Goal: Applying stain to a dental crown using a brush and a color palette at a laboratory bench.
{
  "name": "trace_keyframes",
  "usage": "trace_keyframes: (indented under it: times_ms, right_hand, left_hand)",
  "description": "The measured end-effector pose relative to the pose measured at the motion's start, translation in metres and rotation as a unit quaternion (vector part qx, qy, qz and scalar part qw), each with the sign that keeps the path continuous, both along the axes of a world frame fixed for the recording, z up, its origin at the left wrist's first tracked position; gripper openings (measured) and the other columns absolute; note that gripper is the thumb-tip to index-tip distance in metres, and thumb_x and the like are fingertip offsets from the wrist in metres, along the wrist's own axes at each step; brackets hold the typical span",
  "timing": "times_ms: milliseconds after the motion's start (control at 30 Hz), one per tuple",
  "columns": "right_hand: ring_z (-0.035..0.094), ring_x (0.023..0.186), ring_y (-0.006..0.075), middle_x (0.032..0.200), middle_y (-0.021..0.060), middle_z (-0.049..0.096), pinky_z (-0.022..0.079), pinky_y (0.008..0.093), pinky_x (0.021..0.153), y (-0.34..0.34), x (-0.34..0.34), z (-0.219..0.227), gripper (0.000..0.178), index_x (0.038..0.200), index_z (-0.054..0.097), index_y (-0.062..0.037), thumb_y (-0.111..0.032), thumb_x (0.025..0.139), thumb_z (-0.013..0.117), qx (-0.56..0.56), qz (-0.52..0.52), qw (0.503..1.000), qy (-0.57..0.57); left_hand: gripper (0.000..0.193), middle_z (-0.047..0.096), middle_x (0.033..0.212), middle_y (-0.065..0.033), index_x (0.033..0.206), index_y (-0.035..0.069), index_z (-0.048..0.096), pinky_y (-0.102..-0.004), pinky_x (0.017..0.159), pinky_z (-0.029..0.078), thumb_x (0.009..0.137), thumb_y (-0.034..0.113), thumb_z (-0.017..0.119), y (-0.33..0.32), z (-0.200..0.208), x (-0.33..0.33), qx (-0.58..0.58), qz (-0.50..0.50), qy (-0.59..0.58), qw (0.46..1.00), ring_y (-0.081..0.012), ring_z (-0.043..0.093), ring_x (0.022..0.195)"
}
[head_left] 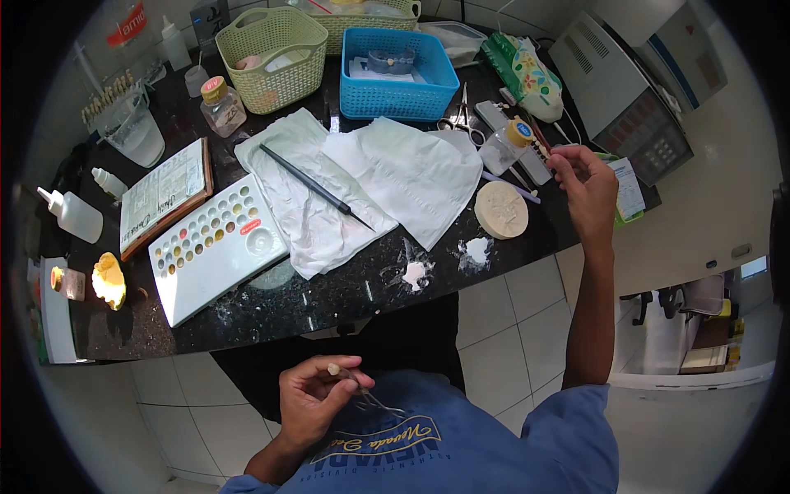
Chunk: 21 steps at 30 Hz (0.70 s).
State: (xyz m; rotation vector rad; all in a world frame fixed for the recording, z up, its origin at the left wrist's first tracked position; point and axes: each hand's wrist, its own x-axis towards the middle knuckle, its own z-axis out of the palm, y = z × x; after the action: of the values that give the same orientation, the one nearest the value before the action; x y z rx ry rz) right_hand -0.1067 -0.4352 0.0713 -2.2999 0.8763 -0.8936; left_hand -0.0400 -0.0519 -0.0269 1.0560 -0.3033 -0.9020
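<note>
We see the left hand (317, 395) near the chest, fingers pinching tweezers (370, 398); the right hand (586, 183), arm outstretched, pinches a small strip (543, 151).

A dark counter (329, 300) is covered with white cloths (362, 185) at its middle; a palette (216, 245) is laid near the front edge, baskets (271, 58) at the back

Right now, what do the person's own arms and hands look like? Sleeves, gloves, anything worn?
Both hands are bare: no gloves, rings or watch visible on the left hand or the right hand. Forearms are bare too. The right arm comes out of a short blue sleeve; the blue shirt has yellow print on the chest.
</note>
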Motion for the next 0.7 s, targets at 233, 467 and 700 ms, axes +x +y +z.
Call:
trace_keyframes:
  times_ms: [233,467,700]
  right_hand:
    - [0.065,0.08,0.0139,0.09,0.0109,0.068,0.051,0.0266,0.072,-0.016,0.04,0.02,0.023,0.105,0.065,0.0007,-0.014,0.088,0.061,-0.143,-0.004,0.99,-0.009]
    - [0.06,0.067,0.0089,0.077,0.0037,0.064,0.047,0.0228,0.062,0.099,0.078,0.056,0.014,0.096,0.065,0.001,-0.009,0.085,0.065,0.021,0.237,0.971,-0.036]
    - [0.063,0.067,0.028,0.077,0.0156,0.062,0.049,0.0363,0.064,0.157,0.139,0.026,0.016,0.089,0.057,0.0018,-0.005,0.078,0.066,-0.14,0.412,0.875,0.212]
  left_hand:
    - [0.009,0.066,0.091,-0.0176,0.093,-0.008,0.063,-0.0348,0.081,0.055,0.086,-0.006,0.058,0.006,-0.001,0.006,-0.004,0.061,0.01,0.998,-0.0258,0.067,0.088]
    - [0.009,0.066,0.092,-0.0189,0.092,-0.008,0.064,-0.0347,0.083,0.055,0.088,-0.002,0.058,0.016,0.002,0.02,-0.006,0.088,-0.016,0.996,-0.0265,0.066,0.091]
    - [0.015,0.067,0.091,-0.0201,0.096,-0.005,0.065,-0.0337,0.076,0.058,0.09,0.006,0.059,0.04,0.013,0.035,-0.028,0.197,-0.087,0.976,-0.0259,0.068,0.086]
